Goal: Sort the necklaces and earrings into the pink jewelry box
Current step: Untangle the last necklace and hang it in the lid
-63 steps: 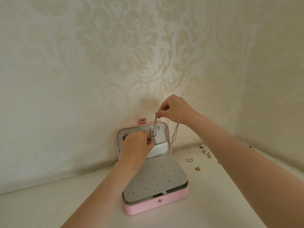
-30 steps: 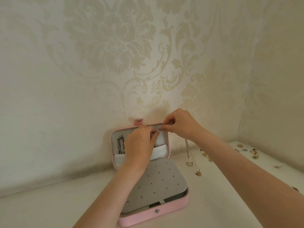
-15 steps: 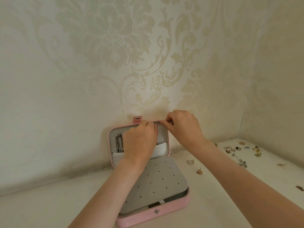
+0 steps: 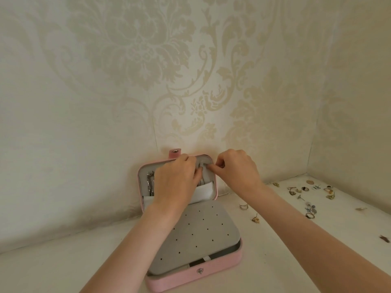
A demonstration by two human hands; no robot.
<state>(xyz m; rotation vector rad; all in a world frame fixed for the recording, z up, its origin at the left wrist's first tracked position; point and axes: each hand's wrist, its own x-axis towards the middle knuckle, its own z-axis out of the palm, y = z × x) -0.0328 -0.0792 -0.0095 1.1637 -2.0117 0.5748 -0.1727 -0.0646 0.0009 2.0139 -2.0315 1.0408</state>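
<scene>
Here the pink box (image 4: 196, 273) sits open on the white counter (image 4: 63, 269), its lid (image 4: 142, 182) propped upright against the patterned wall (image 4: 148, 81). The grey panel (image 4: 196, 231) dotted with small holes lies over the base. Both hands work at the inside of the lid. The left hand (image 4: 175, 182) has its fingers curled in toward the lid's upper middle, covering much of the lining; what it holds there, if anything, is hidden. The right hand (image 4: 234, 170) pinches a small pale tab (image 4: 202, 166) near the lid's top right, fingertips drawn tight together. A silver necklace (image 4: 150, 182) hangs inside the lid at the left, its lower end tucked into the white pocket (image 4: 203, 192). A bit of chain shows between the hands, too small to make out. Earrings (image 4: 309, 195) lie scattered on the counter to the right, well apart from the box, with two closer ones (image 4: 243, 206) near its right side.
</scene>
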